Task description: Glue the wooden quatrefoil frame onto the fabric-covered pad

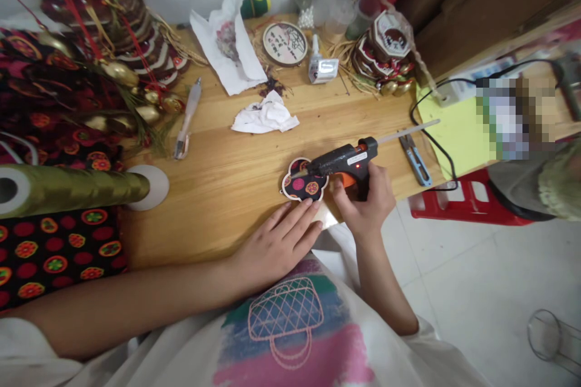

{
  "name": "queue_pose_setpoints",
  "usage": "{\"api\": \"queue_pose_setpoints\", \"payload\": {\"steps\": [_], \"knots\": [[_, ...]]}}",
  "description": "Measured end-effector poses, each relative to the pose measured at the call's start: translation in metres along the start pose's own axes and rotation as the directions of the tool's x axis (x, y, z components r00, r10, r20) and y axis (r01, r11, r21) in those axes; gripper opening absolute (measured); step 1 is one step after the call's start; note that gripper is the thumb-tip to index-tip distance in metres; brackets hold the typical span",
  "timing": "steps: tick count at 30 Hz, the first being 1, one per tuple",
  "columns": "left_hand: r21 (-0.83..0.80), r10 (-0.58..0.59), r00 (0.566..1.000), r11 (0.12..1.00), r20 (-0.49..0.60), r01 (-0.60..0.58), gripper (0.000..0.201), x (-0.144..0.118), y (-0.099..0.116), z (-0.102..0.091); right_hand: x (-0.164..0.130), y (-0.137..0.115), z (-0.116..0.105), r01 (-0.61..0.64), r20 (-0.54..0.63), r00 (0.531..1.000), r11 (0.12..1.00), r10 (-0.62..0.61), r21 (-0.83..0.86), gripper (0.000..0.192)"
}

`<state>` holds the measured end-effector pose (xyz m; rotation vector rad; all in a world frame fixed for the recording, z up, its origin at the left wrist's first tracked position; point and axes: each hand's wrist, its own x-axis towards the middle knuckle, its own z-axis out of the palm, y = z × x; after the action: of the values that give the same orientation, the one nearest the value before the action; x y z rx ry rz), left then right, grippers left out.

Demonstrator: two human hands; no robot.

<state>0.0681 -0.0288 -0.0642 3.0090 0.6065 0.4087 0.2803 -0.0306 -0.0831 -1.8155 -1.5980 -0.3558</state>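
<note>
My right hand is wrapped round the grip of a black hot glue gun with an orange trigger. A glue stick sticks out of its back, and a small red light glows on its side. The nozzle is over a flower-shaped piece with a pale rim and dark patterned fabric; whether it touches cannot be seen. My left hand lies flat on the wooden table, fingers stretched out, fingertips at the near edge of that piece.
Crumpled white paper, a pen, a round ornament and blue thread snips lie on the table. A spool of olive ribbon and patterned fabric are at left. The gun's black cord loops at right.
</note>
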Motion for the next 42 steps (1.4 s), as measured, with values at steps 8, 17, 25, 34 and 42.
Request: {"api": "queue_pose_setpoints", "payload": {"steps": [8,17,25,34,42], "knots": [[-0.01,-0.002,1.0,1.0,0.019,0.002,0.038,-0.0004,-0.0002,-0.0014,-0.0004,0.0001,0.0002,-0.004,0.0,1.0,1.0,0.004,0.007,0.04],[-0.008,-0.005,1.0,1.0,0.008,0.005,0.038,0.0006,-0.0002,-0.0018,-0.0001,0.0007,-0.001,0.021,-0.014,1.0,0.998,-0.02,0.055,0.039],[-0.008,0.001,1.0,1.0,0.028,0.0,0.038,0.0,-0.001,-0.0021,0.0001,0.0008,-0.0011,0.027,-0.022,0.999,0.998,-0.026,0.061,0.038],[-0.009,-0.002,1.0,1.0,0.019,0.002,0.038,-0.0001,-0.0002,-0.0013,0.0004,0.0002,-0.001,0.017,-0.026,1.0,0.998,-0.015,0.067,0.036],[-0.017,-0.01,1.0,1.0,0.015,0.01,0.037,-0.0005,0.0001,-0.0016,0.0008,0.0003,-0.0008,0.025,-0.025,0.999,0.998,-0.024,0.056,0.037]]}}
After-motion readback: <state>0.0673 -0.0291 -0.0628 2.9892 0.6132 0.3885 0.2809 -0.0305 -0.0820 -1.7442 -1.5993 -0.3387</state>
